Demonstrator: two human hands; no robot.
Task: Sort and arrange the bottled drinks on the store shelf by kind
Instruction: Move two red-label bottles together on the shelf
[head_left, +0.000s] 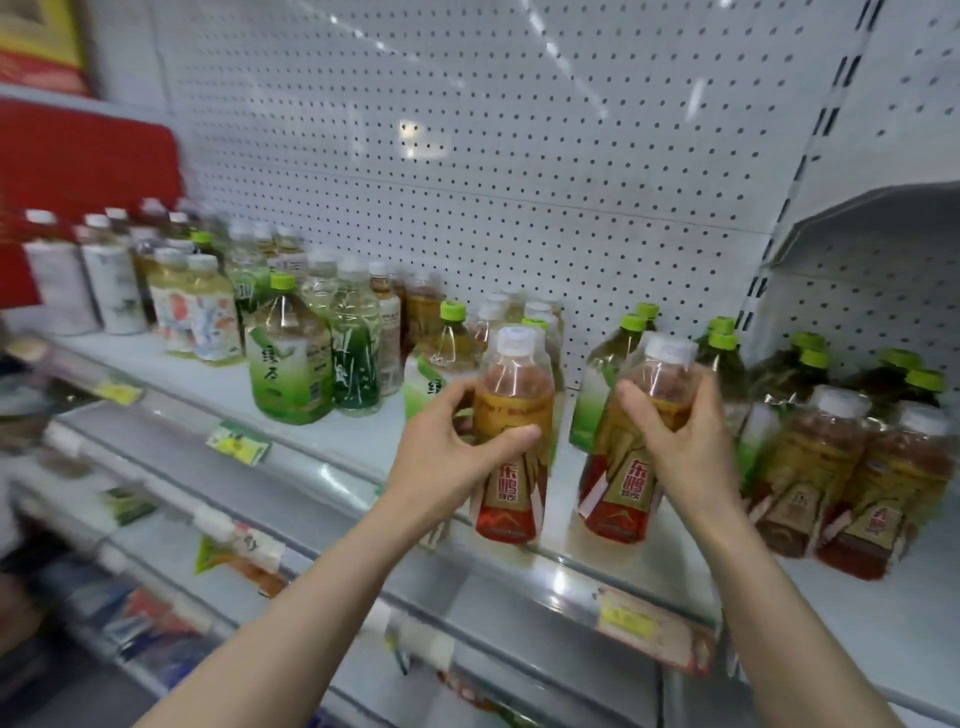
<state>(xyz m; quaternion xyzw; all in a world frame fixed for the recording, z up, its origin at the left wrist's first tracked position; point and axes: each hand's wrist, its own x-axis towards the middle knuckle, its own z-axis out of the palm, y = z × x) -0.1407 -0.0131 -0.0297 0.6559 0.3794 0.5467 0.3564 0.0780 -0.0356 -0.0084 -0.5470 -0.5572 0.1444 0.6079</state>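
Bottles of amber drink, one in each of a person's hands, sit at the front edge of a white store shelf (171, 374). The left hand (452, 462) grasps the left red-label bottle (514, 379) round its middle, thumb across the front. The right hand (685, 441) grasps the right red-label bottle (621, 488) near its shoulder, and this bottle leans to the right. Both are clear plastic with white caps, filled almost to the neck, the wrap gold above and red below with large Chinese characters. Just to the right stand two more red-label bottles (802, 467) of the same kind, touching each other. Behind and between the hands are green-capped bottles (291, 364) of pale yellow-green drink with green-and-white labels. Darker green-capped bottles (810, 374) cluster at the right rear. Further left stand clear white-capped bottles (356, 332) and, at the far end, white-wrapped bottles (111, 286). Whether the held bottles' bases rest on the shelf cannot be told. The left end of the row is blurred and its labels unreadable, and the palms hide part of each held label. Price tags (239, 441) on the shelf rail are too smeared to read, and goods on the lower shelves (171, 525) are a blur. A perforated white back panel (467, 156) rises behind the row.
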